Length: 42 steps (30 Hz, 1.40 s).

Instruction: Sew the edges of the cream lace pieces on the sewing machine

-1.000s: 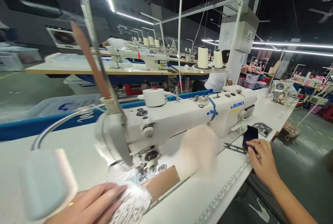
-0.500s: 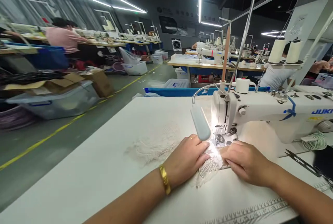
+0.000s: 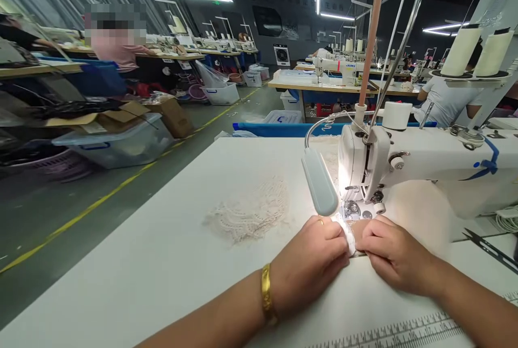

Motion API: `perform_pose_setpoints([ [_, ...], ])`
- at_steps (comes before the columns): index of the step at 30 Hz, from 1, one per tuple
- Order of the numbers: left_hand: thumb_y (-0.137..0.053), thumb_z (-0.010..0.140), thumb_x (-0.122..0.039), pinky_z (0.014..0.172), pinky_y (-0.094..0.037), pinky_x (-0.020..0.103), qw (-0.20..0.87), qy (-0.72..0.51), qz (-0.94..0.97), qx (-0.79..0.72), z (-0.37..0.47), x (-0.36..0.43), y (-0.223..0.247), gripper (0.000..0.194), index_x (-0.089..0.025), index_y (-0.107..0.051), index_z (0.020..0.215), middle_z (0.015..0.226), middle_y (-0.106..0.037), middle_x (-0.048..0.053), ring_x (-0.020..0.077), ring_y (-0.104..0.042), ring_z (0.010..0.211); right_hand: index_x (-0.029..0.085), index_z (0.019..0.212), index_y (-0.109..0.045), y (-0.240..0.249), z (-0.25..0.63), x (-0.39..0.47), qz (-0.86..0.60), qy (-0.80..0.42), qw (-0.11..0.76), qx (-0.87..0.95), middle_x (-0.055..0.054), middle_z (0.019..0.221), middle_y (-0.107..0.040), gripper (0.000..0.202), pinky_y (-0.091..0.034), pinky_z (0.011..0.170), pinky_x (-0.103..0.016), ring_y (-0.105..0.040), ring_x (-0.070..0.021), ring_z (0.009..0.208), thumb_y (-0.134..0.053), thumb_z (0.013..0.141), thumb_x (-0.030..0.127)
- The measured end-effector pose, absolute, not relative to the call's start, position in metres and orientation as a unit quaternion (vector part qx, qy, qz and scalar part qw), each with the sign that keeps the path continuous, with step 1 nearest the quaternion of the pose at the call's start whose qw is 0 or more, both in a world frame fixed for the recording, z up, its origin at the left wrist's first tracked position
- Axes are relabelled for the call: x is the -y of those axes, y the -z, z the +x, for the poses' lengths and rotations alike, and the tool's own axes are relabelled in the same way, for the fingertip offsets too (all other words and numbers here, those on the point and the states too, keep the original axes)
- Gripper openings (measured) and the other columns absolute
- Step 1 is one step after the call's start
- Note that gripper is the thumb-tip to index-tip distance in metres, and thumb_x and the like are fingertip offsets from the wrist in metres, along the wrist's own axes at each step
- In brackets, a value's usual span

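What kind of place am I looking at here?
Most likely a garment-sewing workshop: an industrial sewing machine in front with white lace fabric at its needle, large thread cones behind, and more sewing stations across the aisle.

The right hand (image 3: 396, 253), a second earlier beside the thread snips (image 3: 491, 251), had come across to the brown piece (image 3: 358, 227) in front of the sewing machine (image 3: 423, 156). The left hand (image 3: 309, 267) had curled its fingers in, and the white lace (image 3: 347, 232), fanned out below them half a second before, showed only as a narrow strip. Since the first picture, the view had swung left, bringing in the aisle floor (image 3: 162, 171).
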<state>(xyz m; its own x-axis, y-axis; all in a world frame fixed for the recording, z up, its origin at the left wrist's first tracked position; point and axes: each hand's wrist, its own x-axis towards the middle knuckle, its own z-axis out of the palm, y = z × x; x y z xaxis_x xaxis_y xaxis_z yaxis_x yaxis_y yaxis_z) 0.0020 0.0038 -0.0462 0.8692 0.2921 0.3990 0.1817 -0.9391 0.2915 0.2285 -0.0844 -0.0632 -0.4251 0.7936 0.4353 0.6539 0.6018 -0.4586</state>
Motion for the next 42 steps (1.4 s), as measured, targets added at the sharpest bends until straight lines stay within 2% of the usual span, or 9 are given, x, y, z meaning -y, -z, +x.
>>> perform_pose_setpoints([
  [4,-0.048,0.104,-0.016,0.068,-0.038,0.035,0.12,-0.251,0.954,-0.114,0.003,-0.004,0.052,0.029,-0.018,-0.057,0.076,0.078,-0.063,0.0,0.0154,-0.051,0.07,0.02,0.104,-0.067,0.062,0.228,0.086,-0.433,-0.118,0.311,0.838,-0.004,0.09,-0.057,0.033,-0.045,0.074,-0.033,-0.047,-0.0213,0.085,-0.049,0.087,-0.002],
  [16,-0.043,0.108,-0.018,0.071,-0.042,0.036,0.116,-0.273,0.95,-0.096,0.006,-0.003,0.051,0.033,-0.018,-0.061,0.08,0.08,-0.069,0.001,0.0163,-0.057,0.074,0.021,0.097,-0.064,0.061,0.226,0.084,-0.428,-0.119,0.332,0.832,-0.003,0.088,-0.056,0.029,-0.045,0.073,-0.032,-0.047,-0.0206,0.084,-0.048,0.086,-0.001],
  [25,-0.047,0.105,-0.015,0.074,-0.047,0.037,0.109,-0.269,0.953,-0.09,0.005,-0.002,0.049,0.028,-0.019,-0.069,0.088,0.083,-0.071,0.002,0.0178,-0.062,0.078,0.02,0.093,-0.06,0.06,0.226,0.085,-0.447,-0.131,0.329,0.822,-0.003,0.085,-0.057,0.023,-0.043,0.07,-0.034,-0.047,-0.0203,0.08,-0.047,0.088,0.002],
  [34,-0.049,0.104,-0.022,0.075,-0.048,0.037,0.12,-0.246,0.954,-0.124,0.003,-0.007,0.047,0.027,-0.02,-0.069,0.086,0.085,-0.07,0.004,0.0194,-0.063,0.078,0.022,0.102,-0.066,0.061,0.223,0.088,-0.428,-0.094,0.307,0.845,-0.004,0.089,-0.056,0.033,-0.047,0.072,-0.033,-0.048,-0.0221,0.085,-0.048,0.086,-0.001],
  [38,-0.048,0.104,-0.023,0.075,-0.049,0.037,0.113,-0.242,0.946,-0.181,0.001,-0.018,0.045,0.022,-0.022,-0.069,0.098,0.086,-0.067,0.004,0.0222,-0.062,0.082,0.021,0.106,-0.065,0.064,0.223,0.088,-0.427,-0.088,0.314,0.843,-0.004,0.089,-0.054,0.036,-0.045,0.07,-0.033,-0.047,-0.0218,0.084,-0.048,0.085,-0.001],
  [42,-0.054,0.102,-0.022,0.073,-0.048,0.036,0.106,-0.227,0.947,-0.2,0.002,-0.021,0.046,0.015,-0.022,-0.069,0.103,0.089,-0.066,0.005,0.0236,-0.06,0.084,0.021,0.102,-0.063,0.066,0.222,0.089,-0.43,-0.092,0.309,0.843,-0.004,0.09,-0.054,0.033,-0.045,0.071,-0.034,-0.047,-0.0217,0.084,-0.048,0.083,-0.002],
])
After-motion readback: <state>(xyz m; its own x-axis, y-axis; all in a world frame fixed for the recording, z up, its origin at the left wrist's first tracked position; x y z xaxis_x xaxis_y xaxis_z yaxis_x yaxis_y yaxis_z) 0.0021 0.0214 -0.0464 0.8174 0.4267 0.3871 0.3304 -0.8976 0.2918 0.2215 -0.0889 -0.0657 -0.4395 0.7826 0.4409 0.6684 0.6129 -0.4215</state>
